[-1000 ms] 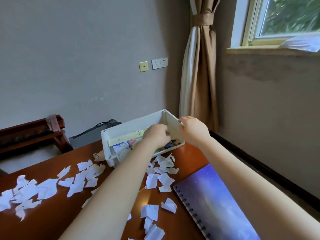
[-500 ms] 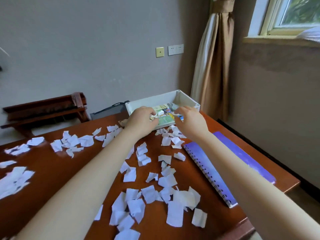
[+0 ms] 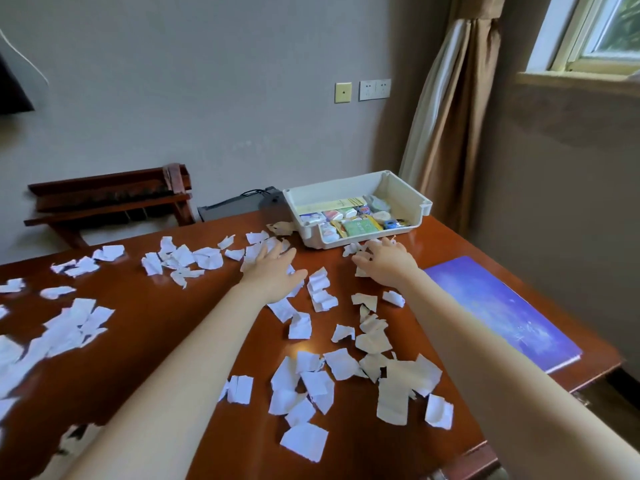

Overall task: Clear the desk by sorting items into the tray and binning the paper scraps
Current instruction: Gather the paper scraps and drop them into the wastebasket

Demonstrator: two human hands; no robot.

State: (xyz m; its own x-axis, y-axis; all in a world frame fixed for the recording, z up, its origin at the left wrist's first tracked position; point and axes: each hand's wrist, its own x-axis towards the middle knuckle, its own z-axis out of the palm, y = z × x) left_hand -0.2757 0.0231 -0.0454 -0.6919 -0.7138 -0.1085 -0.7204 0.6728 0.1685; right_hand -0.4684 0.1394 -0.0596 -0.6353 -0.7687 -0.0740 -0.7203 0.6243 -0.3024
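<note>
The white plastic tray (image 3: 410,197) stands at the far edge of the reddish-brown wooden desk (image 3: 156,323) and holds many small coloured packets. The sorting step therefore looks mostly done, and the step in hand seems to be the gathering of the torn white paper scraps (image 3: 313,441), which lie scattered over almost the whole desk. Both hands are just in front of the tray and apart from each other. The left hand (image 3: 273,271) lies flat with spread fingers on some scraps. The right hand (image 3: 384,263) has its fingers a little bent, with the tips on scraps, and grips nothing plainly. A purple spiral notebook with a starry cover (image 3: 498,306) lies at the right side. The next move probably calls for raking the scraps together into one heap; no bin is in view
</note>
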